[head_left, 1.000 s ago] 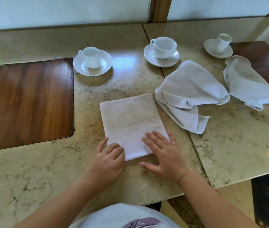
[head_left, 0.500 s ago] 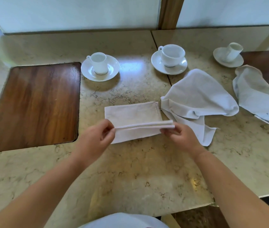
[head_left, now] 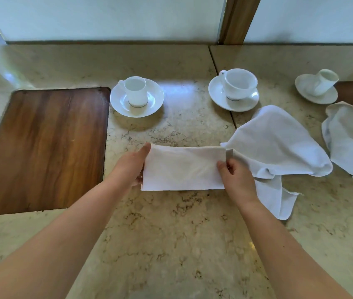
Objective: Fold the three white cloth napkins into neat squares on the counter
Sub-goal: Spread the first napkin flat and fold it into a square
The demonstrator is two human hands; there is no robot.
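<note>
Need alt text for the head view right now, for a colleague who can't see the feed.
Both hands, left hand and right hand, hold a folded napkin by its ends over the marble counter. Two unfolded napkins lie to the right; three cups on saucers sit behind.

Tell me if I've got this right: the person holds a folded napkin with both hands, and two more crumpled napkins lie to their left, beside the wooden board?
Not quite. The head view shows both hands, left hand and right hand, holding the folded napkin, but the two crumpled napkins lie to the right, away from the wooden board.
</note>
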